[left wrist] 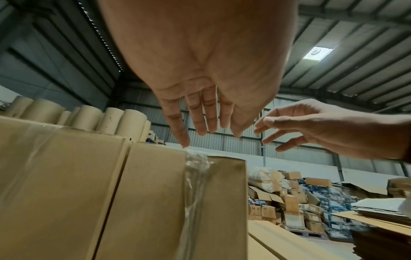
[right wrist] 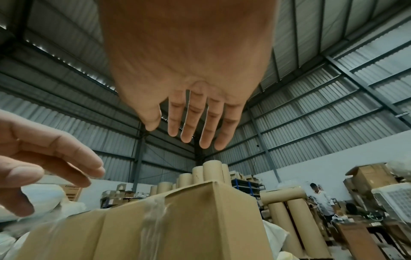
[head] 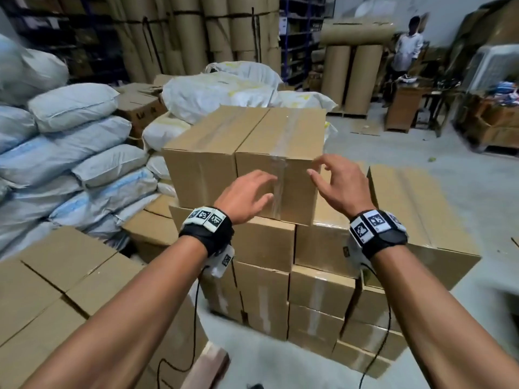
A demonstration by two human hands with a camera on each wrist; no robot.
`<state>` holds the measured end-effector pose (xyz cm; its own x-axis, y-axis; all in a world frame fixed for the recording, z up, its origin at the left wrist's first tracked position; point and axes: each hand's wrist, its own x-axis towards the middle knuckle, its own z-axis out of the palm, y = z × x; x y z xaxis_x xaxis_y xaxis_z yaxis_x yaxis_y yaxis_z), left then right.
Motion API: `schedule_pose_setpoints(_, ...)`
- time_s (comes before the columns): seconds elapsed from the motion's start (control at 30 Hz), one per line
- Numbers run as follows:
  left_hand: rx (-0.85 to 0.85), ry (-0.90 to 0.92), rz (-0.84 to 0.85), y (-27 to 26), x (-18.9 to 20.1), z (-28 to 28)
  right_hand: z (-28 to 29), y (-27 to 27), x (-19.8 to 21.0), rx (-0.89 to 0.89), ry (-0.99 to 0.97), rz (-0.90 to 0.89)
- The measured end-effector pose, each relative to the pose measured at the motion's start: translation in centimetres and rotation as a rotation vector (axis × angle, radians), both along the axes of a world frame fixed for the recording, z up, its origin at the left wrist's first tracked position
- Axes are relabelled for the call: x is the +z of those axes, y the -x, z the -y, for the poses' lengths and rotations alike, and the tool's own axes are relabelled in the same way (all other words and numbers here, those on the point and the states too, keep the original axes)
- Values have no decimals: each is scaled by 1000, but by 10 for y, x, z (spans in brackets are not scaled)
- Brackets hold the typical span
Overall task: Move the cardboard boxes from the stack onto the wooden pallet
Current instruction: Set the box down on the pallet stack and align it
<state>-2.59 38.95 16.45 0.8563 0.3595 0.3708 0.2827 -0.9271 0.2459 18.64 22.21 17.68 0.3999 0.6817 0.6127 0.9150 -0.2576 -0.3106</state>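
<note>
Boxes first: two cardboard boxes sit side by side on top of the stack (head: pixel 280 262), and the right-hand one, the taped box (head: pixel 280 153), is the one being reached for. Clear tape runs across its top and down the near face. Its neighbour, the left box (head: pixel 202 153), is pressed right against it.

Both hands are empty. The left hand (head: pixel 247 192) is in front of the near face, fingers straight and a bit spread; from the left wrist view one fingertip looks like it's just at the top edge by the tape, though I can't tell if it's really touching. The right hand (head: pixel 339 183) hovers by the near right corner, fingers loosely apart and slightly bent, gripping nothing.

So my read is this is the reach step, with the grab not yet made. Next move probably calls for a hand on each side of the taped box, then a lift clear of the left box. The wooden pallet isn't something I can pick out for sure; there's a bit of wood at the bottom edge, but that's a guess.

Writing: nothing readable on these boxes. The wrist bands (head: pixel 206 223) carry black-and-white square markers, no words. A brown carton (head: pixel 143 110) behind the white sacks (head: pixel 73 108) has dark lettering, too blurry to read.
</note>
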Motion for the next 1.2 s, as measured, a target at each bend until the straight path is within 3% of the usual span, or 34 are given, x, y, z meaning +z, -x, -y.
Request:
schedule_pose_setpoints(0.2,-52,-98,-68,-30,50,-86,-70,-49,40,-74,253,-2)
schedule_pose_setpoints(0.53,-147,-217,-337,-105,81,-200,-154,-155,37,1,571,-84)
schedule_pose_setpoints(0.7,-152,-250,-550,-153,94,-240,-197,-202,30,55,596,-117)
schedule_pose_setpoints(0.93,-108,-279,-708,-217,85,-280,-250,-242,10,111,567,-297)
schedule_pose_setpoints(1.2,-89,-196,-696,-245,70,-291,-237,-263,-10,124,499,-352)
